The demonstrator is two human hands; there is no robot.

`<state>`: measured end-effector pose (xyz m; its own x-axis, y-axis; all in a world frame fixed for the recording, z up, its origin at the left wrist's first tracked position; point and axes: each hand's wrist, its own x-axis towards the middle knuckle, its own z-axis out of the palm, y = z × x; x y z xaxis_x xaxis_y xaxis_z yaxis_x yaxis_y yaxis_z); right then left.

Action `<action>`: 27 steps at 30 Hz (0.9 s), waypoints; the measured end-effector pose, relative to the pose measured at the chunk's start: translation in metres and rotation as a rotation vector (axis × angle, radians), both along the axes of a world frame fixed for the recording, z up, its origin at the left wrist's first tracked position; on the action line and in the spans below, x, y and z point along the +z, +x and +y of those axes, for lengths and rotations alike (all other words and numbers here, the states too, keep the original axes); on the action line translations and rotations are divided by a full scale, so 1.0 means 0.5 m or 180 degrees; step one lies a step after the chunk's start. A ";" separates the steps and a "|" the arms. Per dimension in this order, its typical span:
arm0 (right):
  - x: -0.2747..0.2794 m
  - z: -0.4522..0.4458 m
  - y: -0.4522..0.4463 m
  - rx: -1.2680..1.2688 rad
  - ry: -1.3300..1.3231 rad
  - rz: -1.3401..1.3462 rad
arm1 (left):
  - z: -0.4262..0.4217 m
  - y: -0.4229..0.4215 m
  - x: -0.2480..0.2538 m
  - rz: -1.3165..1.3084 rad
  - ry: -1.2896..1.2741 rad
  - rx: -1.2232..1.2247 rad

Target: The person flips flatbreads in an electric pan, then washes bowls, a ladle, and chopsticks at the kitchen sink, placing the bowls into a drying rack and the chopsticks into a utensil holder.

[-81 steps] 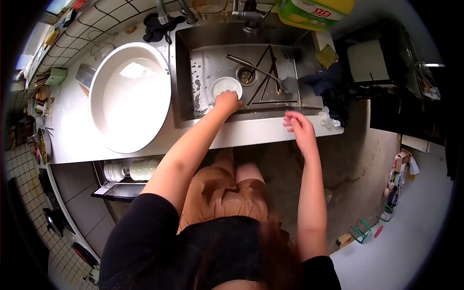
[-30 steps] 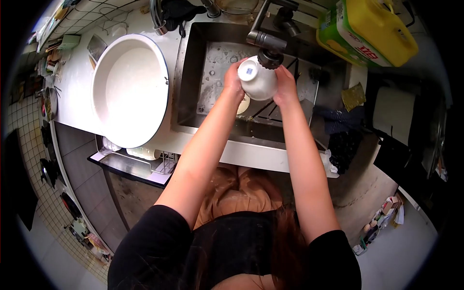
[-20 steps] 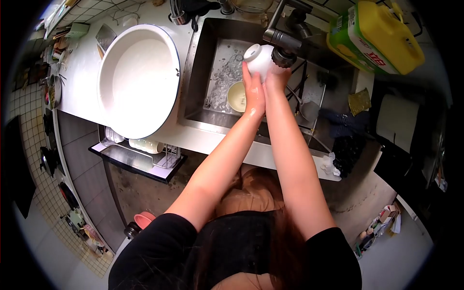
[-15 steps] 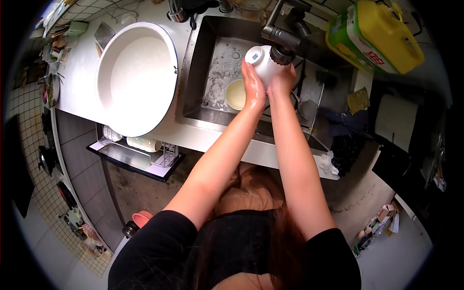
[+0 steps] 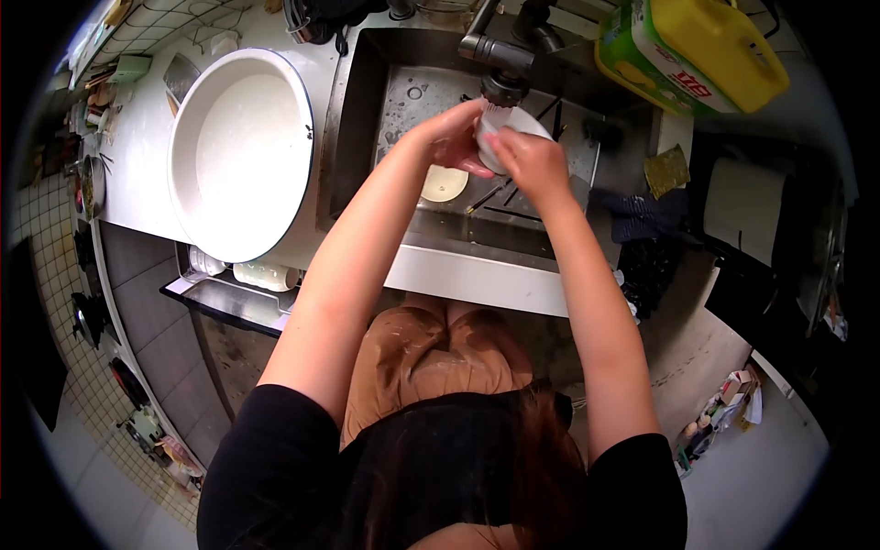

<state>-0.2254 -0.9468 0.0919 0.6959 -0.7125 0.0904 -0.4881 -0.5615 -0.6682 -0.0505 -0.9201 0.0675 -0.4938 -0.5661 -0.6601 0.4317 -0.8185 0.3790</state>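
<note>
The bowl (image 5: 527, 122) is at the upper centre of the frame, tilted and held in 2 hands above the sink (image 5: 390, 119), just beneath the tap (image 5: 504, 89). Water (image 5: 496, 118) runs from the tap at the bowl. The left hand (image 5: 452, 136) cups its left side, fingers bent around the lower part; the right hand (image 5: 534, 165) grips the near right side with its fingers curled, though their tips are partly hidden.

It looks like glazed ceramic: stiff, fairly light for 2 hands, but likely slick when wet and apt to chip against the metal tap or sink. The safest hold would be low on the outer wall, 1 palm on each side, or with a thumb over the rim and fingers under the base. A pinch at the wet rim alone could let it turn or slip.

Below the hands, a pale dish (image 5: 444, 184) lies in the sink, with dark chopsticks (image 5: 511, 213) to its right. The big basin (image 5: 240, 147) fills the upper left, on the worktop (image 5: 137, 165).
</note>
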 end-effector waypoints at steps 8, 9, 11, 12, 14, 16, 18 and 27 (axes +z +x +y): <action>-0.070 0.000 0.024 -0.0809 0.1929 -0.1411 | 0.086 -0.027 0.008 -0.0857 -0.0737 0.1332; -0.086 -0.007 0.039 -0.1230 0.2326 -0.1785 | 0.093 -0.034 0.015 -0.0934 -0.0850 0.1407; -0.103 -0.031 0.057 -0.1359 0.2944 -0.2066 | 0.097 -0.041 0.017 -0.1073 -0.0947 0.1525; -0.103 -0.030 0.069 -0.1237 0.3211 -0.1990 | 0.099 -0.043 0.018 -0.1054 -0.0994 0.1523; -0.095 -0.024 0.107 -0.0976 0.3743 -0.1829 | 0.101 -0.040 0.024 -0.1024 -0.1090 0.1525; -0.096 -0.017 0.111 -0.0605 0.4296 -0.1622 | 0.106 -0.032 0.033 -0.1028 -0.1177 0.1572; -0.079 -0.024 0.106 -0.0531 0.4259 -0.1255 | 0.110 -0.023 0.045 -0.1389 -0.1279 0.1537; -0.162 -0.022 0.049 -0.0572 0.0712 -0.0486 | 0.158 0.014 0.023 -0.5119 -0.2927 0.0516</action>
